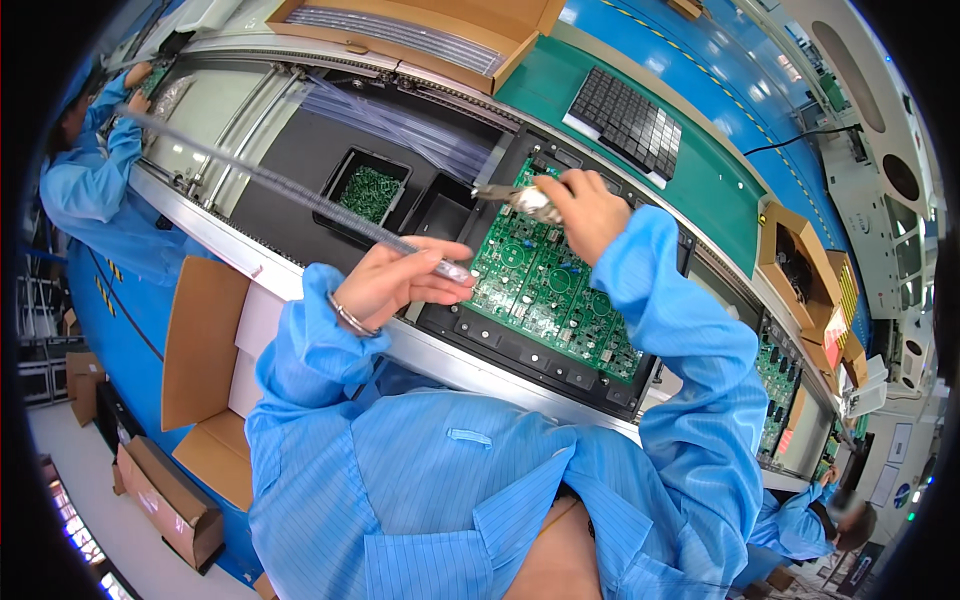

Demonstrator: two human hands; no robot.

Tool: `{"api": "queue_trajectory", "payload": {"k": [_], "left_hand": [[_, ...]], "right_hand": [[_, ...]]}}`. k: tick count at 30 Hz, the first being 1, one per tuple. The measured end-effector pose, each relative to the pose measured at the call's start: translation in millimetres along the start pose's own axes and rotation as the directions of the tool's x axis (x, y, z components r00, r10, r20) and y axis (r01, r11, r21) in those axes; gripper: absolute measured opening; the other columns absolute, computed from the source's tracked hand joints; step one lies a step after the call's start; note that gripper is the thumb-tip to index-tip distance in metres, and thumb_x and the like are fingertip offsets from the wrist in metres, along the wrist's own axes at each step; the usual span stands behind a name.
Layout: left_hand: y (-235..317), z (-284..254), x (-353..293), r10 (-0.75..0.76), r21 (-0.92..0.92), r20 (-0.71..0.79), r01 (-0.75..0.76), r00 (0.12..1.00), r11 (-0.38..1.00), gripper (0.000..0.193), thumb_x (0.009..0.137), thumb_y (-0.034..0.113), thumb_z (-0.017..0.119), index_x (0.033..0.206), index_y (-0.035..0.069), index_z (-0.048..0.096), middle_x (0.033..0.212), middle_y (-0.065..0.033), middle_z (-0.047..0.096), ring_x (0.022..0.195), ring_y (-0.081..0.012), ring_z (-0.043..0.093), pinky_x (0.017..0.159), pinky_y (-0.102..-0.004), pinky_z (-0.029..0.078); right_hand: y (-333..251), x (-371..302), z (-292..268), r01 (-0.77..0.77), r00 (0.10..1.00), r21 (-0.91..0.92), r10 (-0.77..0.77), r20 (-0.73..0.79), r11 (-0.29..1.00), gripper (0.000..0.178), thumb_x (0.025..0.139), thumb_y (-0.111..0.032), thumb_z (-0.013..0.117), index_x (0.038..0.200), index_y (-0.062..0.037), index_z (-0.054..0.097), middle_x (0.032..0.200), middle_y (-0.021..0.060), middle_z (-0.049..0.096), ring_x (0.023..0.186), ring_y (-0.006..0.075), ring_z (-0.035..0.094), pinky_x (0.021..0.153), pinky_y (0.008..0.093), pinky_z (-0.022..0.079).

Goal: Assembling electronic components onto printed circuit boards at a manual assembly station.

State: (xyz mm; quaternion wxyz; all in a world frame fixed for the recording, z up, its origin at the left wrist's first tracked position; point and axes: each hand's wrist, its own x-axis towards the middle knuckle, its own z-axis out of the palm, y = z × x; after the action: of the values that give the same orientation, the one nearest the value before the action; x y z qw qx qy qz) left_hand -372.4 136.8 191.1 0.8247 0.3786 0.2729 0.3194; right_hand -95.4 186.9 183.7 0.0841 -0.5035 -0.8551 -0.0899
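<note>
The left hand (400, 278) held a long clear plastic tube (300, 190), fingers narrowed round it near its lower end, which hung by the left edge of the green circuit board panel (540, 290). Whether that end touched the panel could not be told. The right hand (588, 212) was closed on a small metal-tipped tool (512, 196), perhaps pliers, with a pale wrapped grip; it was over the panel's far left part, the tip directed left.

The panel lay flat in a black carrier (500, 340), straight in front of the person and under both hands. Much seemed done already: small parts stood in repeated groups across its whole surface. Something seemed left too, since several round outlines looked bare, though the parts were too small to count or check. What the tube contained, if anything, was equally unclear, so the work was best judged as partway through.

Left of the panel stood a black bin (347, 224) with many small green pieces (368, 193), and a second black bin (440, 215) just beside it. More clear tubes (400, 130) lay behind them. Beyond the panel, a black keyboard (625, 125) rested on the green counter (725, 215)
</note>
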Motion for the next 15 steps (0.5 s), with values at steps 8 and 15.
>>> {"api": "queue_trajectory", "payload": {"k": [8,15], "left_hand": [[-13.8,-6.5,-11.5,0.012,0.036,-0.162,-0.007,0.987,0.999,0.038,0.090,0.016,0.048,0.118,-0.008,0.047,0.100,-0.0245,0.060,0.089,-0.0291,0.063,0.079,-0.0295,0.052],[-21.0,1.1,1.4,-0.024,0.029,-0.115,0.027,0.993,0.999,0.035,0.090,0.015,0.047,0.117,-0.008,0.048,0.100,-0.0238,0.060,0.091,-0.0281,0.063,0.079,-0.0276,0.051]], "right_hand": [[-14.7,33.1,39.9,0.158,0.979,-0.179,-0.177,-0.098,0.971,0.045,0.074,-0.014,0.056,0.118,-0.0113,0.047,0.096,0.0099,0.047,0.086,0.0251,0.046,0.062,0.0300,0.047],[-15.3,29.1,24.3,0.143,0.989,-0.167,-0.138,0.043,0.975,0.044,0.077,-0.016,0.055,0.120,-0.0101,0.045,0.096,0.0123,0.047,0.085,0.0270,0.046,0.062,0.0324,0.048]]}}
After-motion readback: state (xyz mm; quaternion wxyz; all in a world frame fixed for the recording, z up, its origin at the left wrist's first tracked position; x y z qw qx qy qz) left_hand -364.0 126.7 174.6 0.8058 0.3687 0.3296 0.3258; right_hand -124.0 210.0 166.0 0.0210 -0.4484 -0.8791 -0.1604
